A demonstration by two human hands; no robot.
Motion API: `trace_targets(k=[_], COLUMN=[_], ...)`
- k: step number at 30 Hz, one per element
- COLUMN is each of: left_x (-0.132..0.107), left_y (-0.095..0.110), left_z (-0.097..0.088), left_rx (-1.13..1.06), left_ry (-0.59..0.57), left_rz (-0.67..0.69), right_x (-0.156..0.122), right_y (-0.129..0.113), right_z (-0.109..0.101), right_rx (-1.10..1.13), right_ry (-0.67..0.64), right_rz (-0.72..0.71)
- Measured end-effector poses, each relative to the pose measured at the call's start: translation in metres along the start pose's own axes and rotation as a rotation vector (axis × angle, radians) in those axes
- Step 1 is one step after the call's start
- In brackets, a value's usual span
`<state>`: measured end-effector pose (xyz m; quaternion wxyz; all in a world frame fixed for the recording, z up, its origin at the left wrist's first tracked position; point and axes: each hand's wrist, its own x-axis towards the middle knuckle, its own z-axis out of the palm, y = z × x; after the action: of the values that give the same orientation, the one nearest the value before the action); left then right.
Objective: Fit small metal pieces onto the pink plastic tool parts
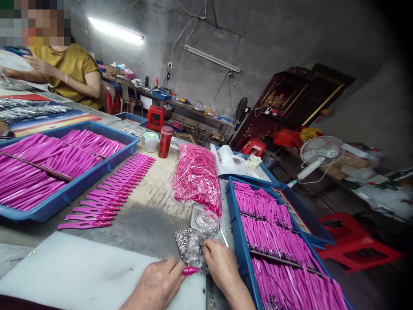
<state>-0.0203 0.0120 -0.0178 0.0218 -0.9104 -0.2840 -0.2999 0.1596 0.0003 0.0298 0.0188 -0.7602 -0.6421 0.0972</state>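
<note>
We note the left hand [158,284] pinching a pink plastic piece [191,270] over the white board [80,267] at the bench [155,219] edge, right hand [221,263] curled at the clear bag of metal parts [189,246], its grip we cannot tell, blue tray [240,241] just beside it

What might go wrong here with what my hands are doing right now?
1. The left hand pinches the pink piece only by one end; it might slip.
2. The right hand is at the clear bag of small metal parts; they could spill.
3. The big bag of pink parts leans over the small tray and may slump.
</note>
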Motion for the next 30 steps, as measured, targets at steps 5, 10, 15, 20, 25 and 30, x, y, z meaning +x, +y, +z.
trace_targets(k=[5, 10, 15, 20, 25, 30], left_x=[-0.001, 0.0, -0.001, -0.003, -0.004, -0.003], left_y=[0.001, 0.0, 0.001, 0.001, 0.001, 0.001], left_z=[0.001, 0.0, 0.0, 0.002, 0.002, 0.001], left_rx=[-0.002, -0.018, -0.026, -0.035, -0.053, -0.044], left_ry=[-0.002, 0.0, -0.014, -0.023, -0.07, -0.068], left_rz=[0.0, -0.008, -0.012, -0.03, -0.03, -0.025], right_x=[0.006, 0.01, 0.013, 0.013, 0.011, 0.016], right_y=[-0.007, -0.014, -0.014, -0.01, -0.009, -0.011], right_z=[0.0, -0.002, -0.002, -0.003, -0.006, -0.004], right_rx=[-0.109, -0.188, -0.221, -0.235, -0.247, -0.257], right_ry=[-0.05, -0.089, -0.111, -0.114, -0.133, -0.158], right_rz=[0.018, 0.005, -0.025, -0.044, -0.057, -0.063])
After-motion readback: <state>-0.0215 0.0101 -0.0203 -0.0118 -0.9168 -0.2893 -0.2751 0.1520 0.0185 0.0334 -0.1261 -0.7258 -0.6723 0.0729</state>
